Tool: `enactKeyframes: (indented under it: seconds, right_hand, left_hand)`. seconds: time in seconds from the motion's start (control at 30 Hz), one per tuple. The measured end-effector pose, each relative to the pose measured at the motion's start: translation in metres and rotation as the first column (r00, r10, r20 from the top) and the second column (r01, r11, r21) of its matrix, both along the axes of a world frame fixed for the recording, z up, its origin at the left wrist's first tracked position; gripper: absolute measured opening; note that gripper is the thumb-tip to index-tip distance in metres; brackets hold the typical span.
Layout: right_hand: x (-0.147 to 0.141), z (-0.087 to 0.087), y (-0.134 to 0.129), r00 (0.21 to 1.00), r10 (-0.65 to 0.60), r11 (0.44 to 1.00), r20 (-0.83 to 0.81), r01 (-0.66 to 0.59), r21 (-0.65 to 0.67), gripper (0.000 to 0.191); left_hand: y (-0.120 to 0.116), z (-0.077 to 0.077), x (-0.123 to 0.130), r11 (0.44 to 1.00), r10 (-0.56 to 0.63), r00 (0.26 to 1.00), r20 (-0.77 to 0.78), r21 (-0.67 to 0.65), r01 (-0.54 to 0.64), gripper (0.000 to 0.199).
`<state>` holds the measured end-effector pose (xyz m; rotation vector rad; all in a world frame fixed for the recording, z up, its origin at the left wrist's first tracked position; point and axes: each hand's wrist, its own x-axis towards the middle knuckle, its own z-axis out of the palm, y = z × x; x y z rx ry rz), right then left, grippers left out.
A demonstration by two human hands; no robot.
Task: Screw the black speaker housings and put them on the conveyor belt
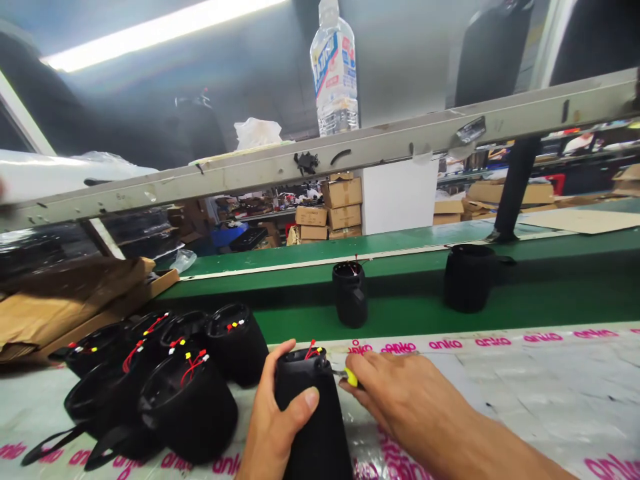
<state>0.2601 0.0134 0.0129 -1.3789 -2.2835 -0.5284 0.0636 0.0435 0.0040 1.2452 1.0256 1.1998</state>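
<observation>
My left hand [280, 417] is wrapped round a black fabric-covered cylinder [320, 433] at the bottom centre, thumb across its front. Red wires [313, 349] stick up from the cylinder's top. To its right, my right hand [390, 387] is closed on a small yellow-handled tool [351, 377], whose thin metal end meets the cylinder's upper right edge. What that tip touches is too small to tell. Left of my left hand, several black cylinders [190, 413] with red wires and white and yellow connectors stand grouped on the wrapped table [500, 413].
Two more black cylinders, a small one [351, 297] and a wider one [467, 280], stand on the green surface [405, 313] beyond. Above runs a metal shelf bar [250, 170] with a plastic bottle [336, 73]. Cardboard [65, 293] lies at the left.
</observation>
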Motion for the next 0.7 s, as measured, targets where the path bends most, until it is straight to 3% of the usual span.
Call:
enactKeyframes:
  seconds: [0.3,0.7]
  right_hand:
    - [-0.0009,-0.0006,0.0013,0.992,0.062,0.998,0.11,-0.061,-0.008,0.034]
    - [0.004,-0.0003,0.0024,0.983,0.094,0.995,0.158,-0.086,-0.054,0.035]
  left_hand:
    - [0.0011,-0.0025,-0.0028,0.999,-0.033,0.997,-0.069,0.041,0.036,0.079]
    - [-0.0019,0.0034,-0.0024,0.994,-0.103,0.992,-0.075,0.016,0.105,0.08]
